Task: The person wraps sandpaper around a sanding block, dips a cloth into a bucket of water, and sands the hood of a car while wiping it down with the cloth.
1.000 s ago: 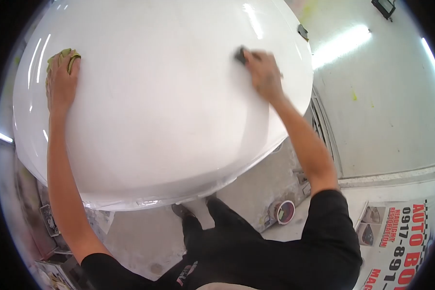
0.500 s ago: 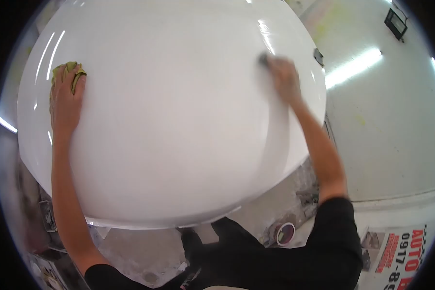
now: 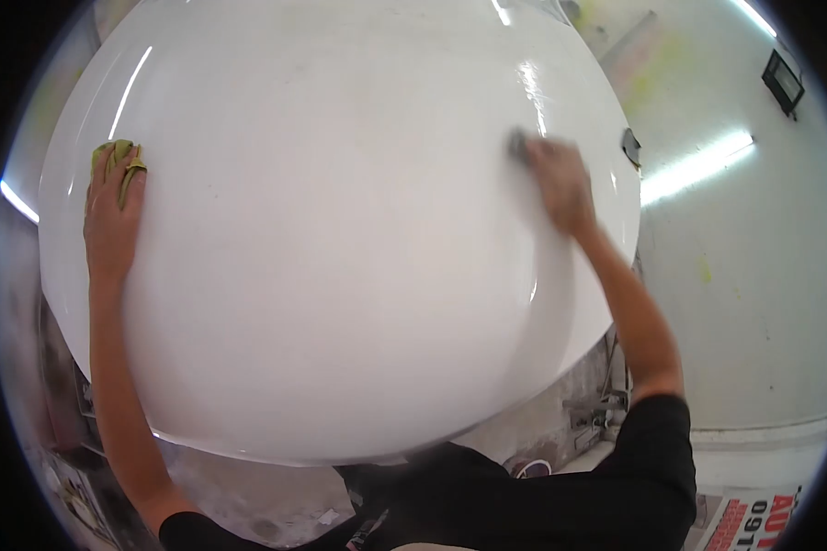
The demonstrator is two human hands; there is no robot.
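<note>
A large, glossy white curved panel [image 3: 340, 230] fills the middle of the head view. At its left side my left hand [image 3: 115, 216] rests on the surface, its fingers over a crumpled yellow-green cloth [image 3: 110, 156]. Toward the right side my right hand [image 3: 560, 184], smeared by motion, grips a small dark grey pad [image 3: 518, 145] against the panel. Fine detail of the pad is blurred.
A small dark grey piece [image 3: 631, 147] lies at the panel's right edge. Beyond stands a pale wall with a black floodlight [image 3: 783, 83]. Below are a round container [image 3: 531, 469], a concrete floor [image 3: 230, 487] and a printed banner [image 3: 744, 523].
The view has shifted, so the panel shows lower and farther right. My right hand has moved right with the grey pad. My left hand stays on the cloth.
</note>
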